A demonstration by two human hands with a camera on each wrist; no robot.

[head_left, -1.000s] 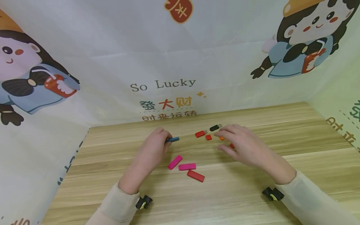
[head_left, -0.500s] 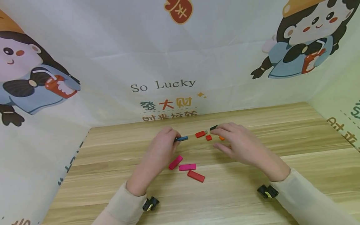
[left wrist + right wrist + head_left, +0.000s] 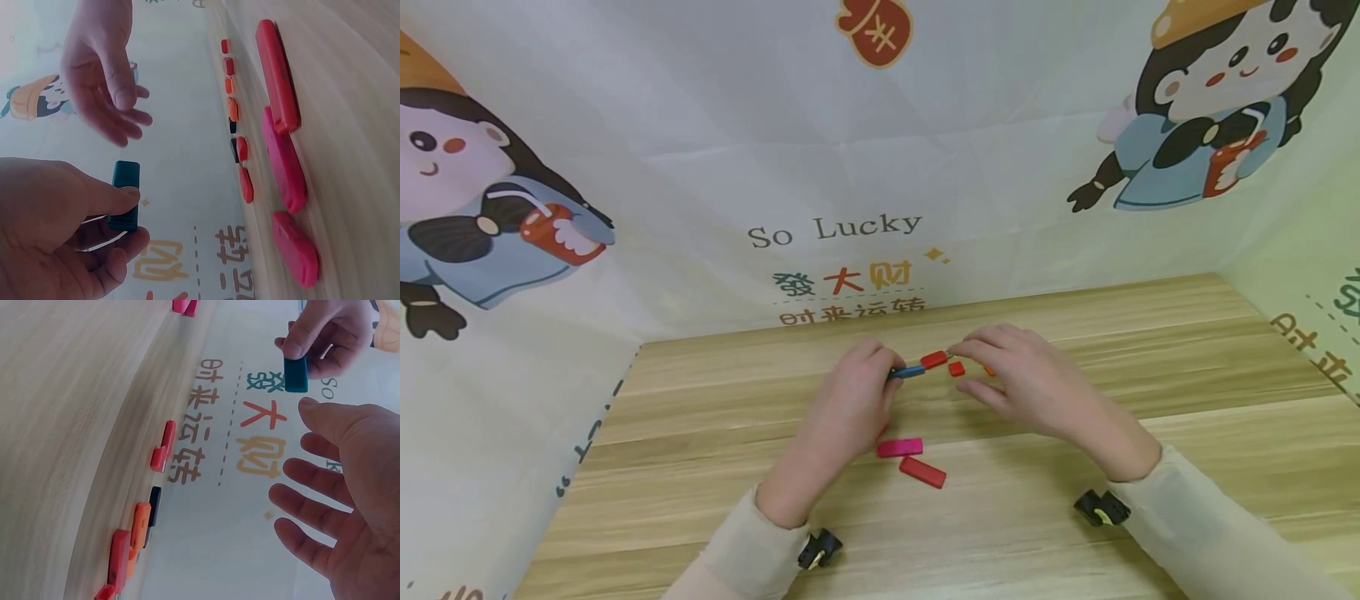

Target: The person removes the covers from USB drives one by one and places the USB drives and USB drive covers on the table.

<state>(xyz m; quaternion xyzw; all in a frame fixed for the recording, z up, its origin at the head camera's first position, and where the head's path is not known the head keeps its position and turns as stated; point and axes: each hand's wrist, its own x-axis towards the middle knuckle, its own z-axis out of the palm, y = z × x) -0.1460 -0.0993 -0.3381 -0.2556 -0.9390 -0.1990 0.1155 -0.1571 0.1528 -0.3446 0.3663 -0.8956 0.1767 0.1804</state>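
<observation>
My left hand (image 3: pixel 853 400) pinches a blue USB stick (image 3: pixel 910 372) between thumb and fingers, held above the table. In the left wrist view the stick (image 3: pixel 125 194) looks dark teal, with its far end free. To the right, my right hand (image 3: pixel 1030 379) has its fingers spread and holds nothing; in the right wrist view its thumb is close to the stick's free end. Below the hands on the table lie a red USB stick (image 3: pixel 934 360) with its metal plug bare and a small red cap (image 3: pixel 957 368).
Nearer me lie a pink USB stick (image 3: pixel 900 448), a red one (image 3: pixel 922 472) and another pink one (image 3: pixel 295 250), partly hidden by my left hand in the head view. Black (image 3: pixel 155 506) and orange (image 3: pixel 141 519) sticks lie farther right. A printed cloth (image 3: pixel 850 167) hangs behind the table.
My left hand has moved right with the blue USB stick. My right hand has shifted a little left, so the gap between the hands is smaller. The black stick is now hidden in the head view.
</observation>
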